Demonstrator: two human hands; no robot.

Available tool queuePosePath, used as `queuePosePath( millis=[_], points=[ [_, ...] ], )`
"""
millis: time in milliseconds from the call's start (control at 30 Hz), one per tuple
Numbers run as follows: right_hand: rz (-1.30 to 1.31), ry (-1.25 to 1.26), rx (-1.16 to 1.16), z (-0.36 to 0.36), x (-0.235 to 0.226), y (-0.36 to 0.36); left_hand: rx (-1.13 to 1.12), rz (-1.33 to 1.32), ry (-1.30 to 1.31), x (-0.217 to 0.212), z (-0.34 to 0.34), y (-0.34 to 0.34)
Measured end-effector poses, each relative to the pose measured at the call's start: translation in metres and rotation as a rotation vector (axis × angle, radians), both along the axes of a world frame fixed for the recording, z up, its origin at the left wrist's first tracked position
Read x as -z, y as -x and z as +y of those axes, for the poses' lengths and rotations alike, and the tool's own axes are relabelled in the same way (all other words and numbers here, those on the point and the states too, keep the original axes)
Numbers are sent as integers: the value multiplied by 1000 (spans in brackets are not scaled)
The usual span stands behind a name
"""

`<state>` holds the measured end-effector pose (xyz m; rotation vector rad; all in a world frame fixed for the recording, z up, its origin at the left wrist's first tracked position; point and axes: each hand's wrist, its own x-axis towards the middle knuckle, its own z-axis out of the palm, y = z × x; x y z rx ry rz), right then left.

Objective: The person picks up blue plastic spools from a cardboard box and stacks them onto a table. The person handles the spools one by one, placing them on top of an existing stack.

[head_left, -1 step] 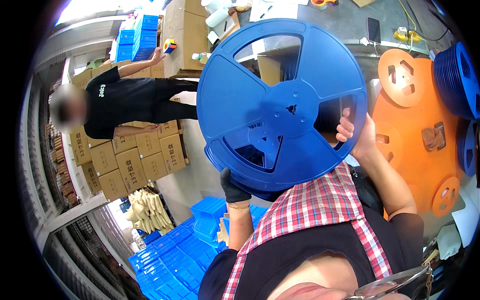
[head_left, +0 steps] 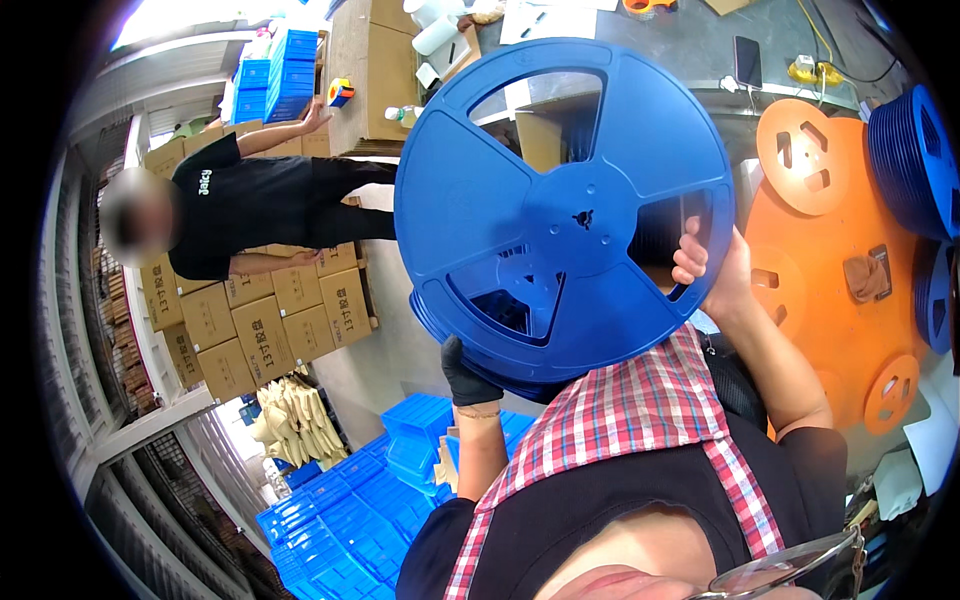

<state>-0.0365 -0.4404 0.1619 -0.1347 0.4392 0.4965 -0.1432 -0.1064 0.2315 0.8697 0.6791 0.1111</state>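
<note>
A stack of large blue plastic reels (head_left: 480, 220) fills the middle of the head view, its top disc facing up with several wedge-shaped openings and a small centre hole. My left hand (head_left: 467, 374), in a black glove, is closed on the stack's lower left edge; the reels partly hide its fingers. On the right side, my bare right hand (head_left: 722, 268) grips the rim, its fingers curled through one of the openings. Both hands hold the stack in front of my checked apron (head_left: 630, 400).
An orange surface (head_left: 840, 250) at right bears orange discs (head_left: 892, 391) and more blue reels (head_left: 910, 160). A grey table (head_left: 690, 50) with a phone (head_left: 747, 62) lies beyond. At left a person (head_left: 250, 205) stands by stacked cartons (head_left: 265, 335). Blue crates (head_left: 345, 520) stand lower left.
</note>
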Motion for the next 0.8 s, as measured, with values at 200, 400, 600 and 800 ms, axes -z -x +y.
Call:
queuePosePath(
  millis=[200, 400, 600, 800],
  points=[
    [44, 32, 38, 2, -1, -2, -19, 64, -37, -2, -7, -5],
    [29, 23, 48, -2, 7, -3, 109, 35, 49, -13, -14, -8],
    [11, -2, 62, -7, 15, -1, 137, -58, 203, -7, -11, -10],
    [28, 2, 97, -10, 13, 2, 156, -95, 295, 0, -6, -11]
  ],
)
